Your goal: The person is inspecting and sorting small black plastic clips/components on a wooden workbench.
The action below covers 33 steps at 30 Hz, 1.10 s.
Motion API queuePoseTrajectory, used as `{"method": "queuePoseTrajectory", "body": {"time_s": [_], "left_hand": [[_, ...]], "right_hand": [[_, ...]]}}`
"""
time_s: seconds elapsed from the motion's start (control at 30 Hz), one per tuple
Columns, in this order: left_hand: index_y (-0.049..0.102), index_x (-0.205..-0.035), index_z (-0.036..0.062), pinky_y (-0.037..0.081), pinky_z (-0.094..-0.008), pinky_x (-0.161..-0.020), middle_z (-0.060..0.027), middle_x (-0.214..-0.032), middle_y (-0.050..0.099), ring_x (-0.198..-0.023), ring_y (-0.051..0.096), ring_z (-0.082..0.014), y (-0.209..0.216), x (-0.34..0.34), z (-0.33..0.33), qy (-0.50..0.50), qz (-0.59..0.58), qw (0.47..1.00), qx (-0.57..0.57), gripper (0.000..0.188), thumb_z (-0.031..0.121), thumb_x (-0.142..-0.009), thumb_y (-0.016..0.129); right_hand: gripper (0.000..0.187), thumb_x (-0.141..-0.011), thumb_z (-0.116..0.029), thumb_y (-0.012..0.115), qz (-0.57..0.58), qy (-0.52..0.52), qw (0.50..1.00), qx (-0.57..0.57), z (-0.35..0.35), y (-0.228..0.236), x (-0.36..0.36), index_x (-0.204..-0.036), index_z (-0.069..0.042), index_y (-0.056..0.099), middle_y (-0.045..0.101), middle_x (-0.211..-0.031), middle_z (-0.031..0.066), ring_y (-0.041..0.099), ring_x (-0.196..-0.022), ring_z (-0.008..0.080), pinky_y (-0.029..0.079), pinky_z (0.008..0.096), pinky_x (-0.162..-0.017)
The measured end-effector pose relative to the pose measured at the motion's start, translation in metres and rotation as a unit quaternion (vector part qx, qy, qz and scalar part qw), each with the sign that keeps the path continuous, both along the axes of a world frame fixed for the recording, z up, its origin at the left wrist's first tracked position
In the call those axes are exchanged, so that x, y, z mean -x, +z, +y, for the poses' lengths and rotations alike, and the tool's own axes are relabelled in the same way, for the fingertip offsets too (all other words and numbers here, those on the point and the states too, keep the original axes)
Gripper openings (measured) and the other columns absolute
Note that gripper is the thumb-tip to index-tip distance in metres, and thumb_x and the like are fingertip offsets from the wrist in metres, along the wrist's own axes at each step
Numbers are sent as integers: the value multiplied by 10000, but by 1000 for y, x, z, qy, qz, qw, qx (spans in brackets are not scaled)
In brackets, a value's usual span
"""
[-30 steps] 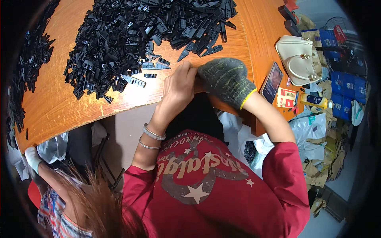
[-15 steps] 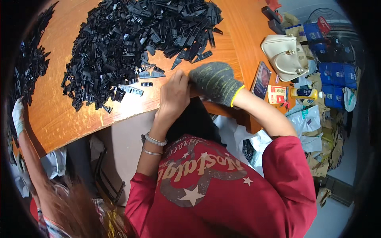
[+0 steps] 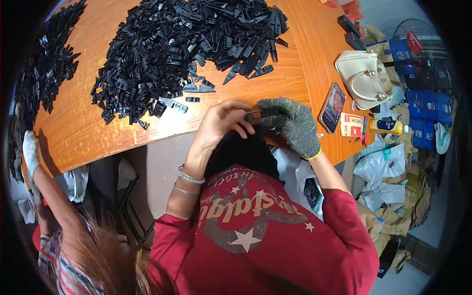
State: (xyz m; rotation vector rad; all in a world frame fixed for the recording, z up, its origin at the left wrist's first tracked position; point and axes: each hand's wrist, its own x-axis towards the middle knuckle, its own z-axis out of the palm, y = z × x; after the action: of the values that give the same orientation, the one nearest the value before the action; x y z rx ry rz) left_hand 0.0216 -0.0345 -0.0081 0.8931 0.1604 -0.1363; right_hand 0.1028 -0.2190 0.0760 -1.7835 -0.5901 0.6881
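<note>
Head view: leftmost, the pile [image 3: 167,54] of black parts covers much of the worktop [image 3: 290,73], a few strays lying near its front edge. Next, the bare left hand [image 3: 220,122] has rolled over, showing its inner side, fingers curved and parted; whether they pinch anything cannot be told. Just beside their tips, near the worktop's edge, a dark piece [image 3: 253,116] shows between the hands, hidden half a second ago (much of its outline is covered even now). Rightmost, the gloved right hand [image 3: 295,125] has loosened from its fist-like wrap, though its fingers appear bent around the piece.
</note>
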Motion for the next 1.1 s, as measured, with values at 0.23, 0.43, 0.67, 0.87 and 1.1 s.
{"method": "queuePoseTrajectory", "body": {"time_s": [0.23,0.43,0.67,0.87,1.1], "left_hand": [[558,-1009,-68,454,-237,-397,-121,-696,633,-477,597,-154,17,-2,-19,39,24,994,-101,157,60,-928,599],[602,-950,-20,422,-260,-428,-67,-655,622,-482,562,-100,9,-19,-37,31,-19,966,-255,207,145,-868,697],[581,-869,49,499,-357,-556,-88,-759,595,-659,640,-267,-3,-61,-26,233,-165,719,-633,114,139,-844,646],[505,-755,76,470,-329,-523,-70,-688,509,-612,600,-209,-1,-84,-28,184,-233,544,-785,85,45,-817,554],[503,-782,76,441,-322,-501,-71,-697,509,-577,575,-197,-9,-63,-26,181,-225,540,-791,44,61,-771,543]], "right_hand": [[273,-883,-17,553,-48,-8,997,61,3,0,8,-1139,11,643,695,-980,99,670,-891,149,538,267,-731],[256,-871,-191,651,-177,-68,976,110,-63,1,21,-1061,-22,679,696,-904,63,621,-740,111,498,247,-654],[271,-865,-320,610,-147,159,761,612,-239,44,75,-939,-75,701,687,-899,155,661,-779,310,520,404,-715],[318,-861,-397,586,-157,81,711,680,-185,57,69,-943,-111,698,669,-874,170,648,-803,333,511,435,-716],[367,-858,-251,637,-399,-33,832,385,-51,20,9,-1207,-136,630,664,-1073,120,639,-952,322,506,412,-805]]}}
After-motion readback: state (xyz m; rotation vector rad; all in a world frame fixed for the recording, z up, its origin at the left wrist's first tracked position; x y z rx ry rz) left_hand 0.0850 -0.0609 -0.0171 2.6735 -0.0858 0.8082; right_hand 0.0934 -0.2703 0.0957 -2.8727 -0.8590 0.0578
